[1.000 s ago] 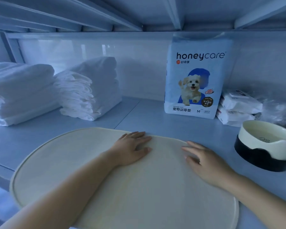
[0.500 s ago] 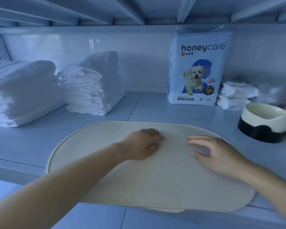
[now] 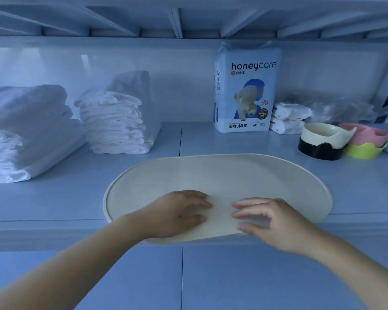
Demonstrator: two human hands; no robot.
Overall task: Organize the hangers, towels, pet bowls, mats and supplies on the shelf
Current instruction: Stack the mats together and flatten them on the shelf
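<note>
A cream, oval silicone mat (image 3: 233, 175) with a thin raised rim lies flat on the pale blue shelf (image 3: 54, 198), towards the front and a little right of centre. Its near edge juts slightly past the shelf's front lip. The surface is plain and matte, with no pattern that can be made out.

Both hands rest palm-down on the near part of the mat. The left hand (image 3: 177, 213) lies with its fingers together and nearly straight, pointing right. The right hand (image 3: 271, 220) has its fingers spread and lightly bent, tips touching the mat — neither hand pinches or grips anything.

On the left stand two stacks of folded white towels: a large stack (image 3: 27, 130) at the edge and a narrower stack (image 3: 117, 124) just beside it. Behind the mat a light blue "honeycare" training-pad pack (image 3: 246, 90) stands upright against the back wall, with two small white packets (image 3: 289, 117) piled just to its right. Further right sit a cream bowl in a black base (image 3: 323, 139) and — touching it — a pink bowl (image 3: 367, 133) nested in a green bowl (image 3: 365, 151).
</note>
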